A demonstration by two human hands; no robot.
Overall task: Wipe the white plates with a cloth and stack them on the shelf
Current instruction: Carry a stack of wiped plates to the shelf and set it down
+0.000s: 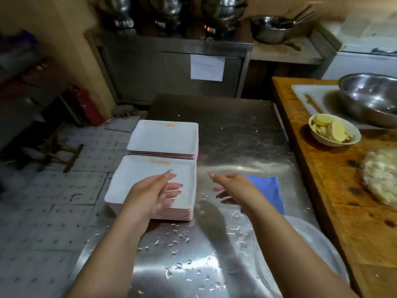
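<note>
Two stacks of white rectangular plates stand at the left edge of a wet steel table (236,136). The near stack (137,181) lies under my left hand (154,192), which hovers over its right half with fingers extended and nothing in it. The far stack (164,137) sits just behind it. My right hand (232,188) reaches out above the bare table right of the near stack, fingers straight and empty. A blue cloth (268,190) lies flat on the table, partly hidden by my right wrist.
A wooden counter (311,179) on the right carries a steel bowl (371,97), a small white bowl of sliced food (334,132) and a white cutting board (309,97). Water drops cover the table's near part. Steel pots stand on a cabinet (171,67) behind. Tiled floor lies on the left.
</note>
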